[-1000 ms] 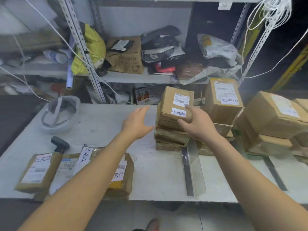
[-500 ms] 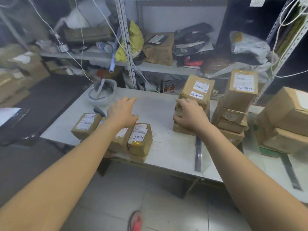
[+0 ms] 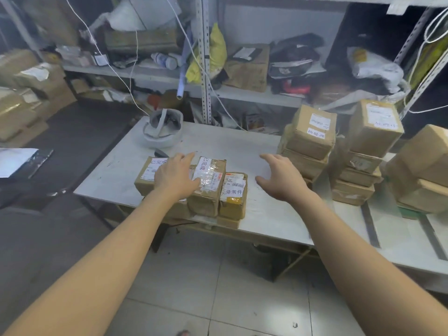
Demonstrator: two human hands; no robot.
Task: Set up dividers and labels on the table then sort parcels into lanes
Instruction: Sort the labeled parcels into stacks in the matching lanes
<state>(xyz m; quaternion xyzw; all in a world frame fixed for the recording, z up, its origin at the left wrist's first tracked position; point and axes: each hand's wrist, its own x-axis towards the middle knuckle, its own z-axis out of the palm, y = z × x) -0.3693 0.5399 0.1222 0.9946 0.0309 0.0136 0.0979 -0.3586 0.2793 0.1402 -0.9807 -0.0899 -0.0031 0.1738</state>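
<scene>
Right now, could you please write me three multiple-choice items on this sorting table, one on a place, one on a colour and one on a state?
1. Where is the left hand? A. over the labelled parcels near the table front edge; B. on the floor; C. behind the person.
2. What colour is the bag hanging by the shelf upright? A. blue; B. yellow; C. green.
3. How is the right hand? A. gripping a parcel; B. a closed fist; C. open, holding nothing.
Answers: 1 A, it partly covers their white labels; 2 B, it shows bright yellow; 3 C, its fingers spread above bare tabletop.
</scene>
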